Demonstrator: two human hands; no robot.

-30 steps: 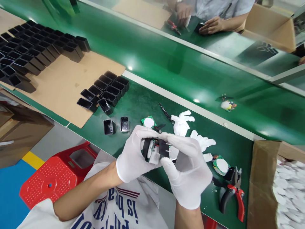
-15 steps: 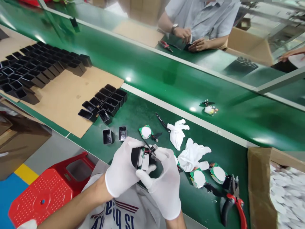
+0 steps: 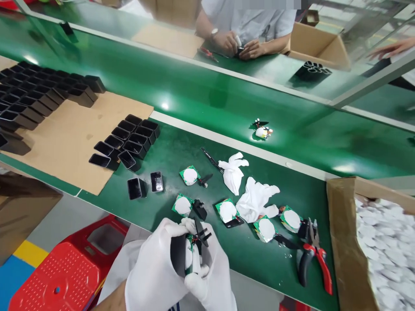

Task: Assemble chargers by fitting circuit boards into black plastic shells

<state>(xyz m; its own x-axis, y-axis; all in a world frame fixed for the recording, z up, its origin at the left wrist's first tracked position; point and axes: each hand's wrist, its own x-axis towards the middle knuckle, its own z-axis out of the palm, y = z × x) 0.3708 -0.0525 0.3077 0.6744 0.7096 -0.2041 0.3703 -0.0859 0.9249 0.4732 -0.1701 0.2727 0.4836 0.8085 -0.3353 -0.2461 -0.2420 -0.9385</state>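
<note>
- Green workbench (image 3: 181, 144): open-topped black housings (image 3: 135, 188) stand mouths up, probably for easy access.
- Left glove's fingers (image 3: 152, 268) wrap a black casing (image 3: 177, 254) near the bench's front edge, seemingly steadying its open side towards the right.
- Right glove's fingers (image 3: 220, 270) curl around the protruding circuit board (image 3: 188, 255) and pronged plug piece (image 3: 202, 235), apparently controlling the wired parts; exact fingertip contact is unclear.
- Red-and-black pliers (image 3: 314, 255) lie within reach.
</note>
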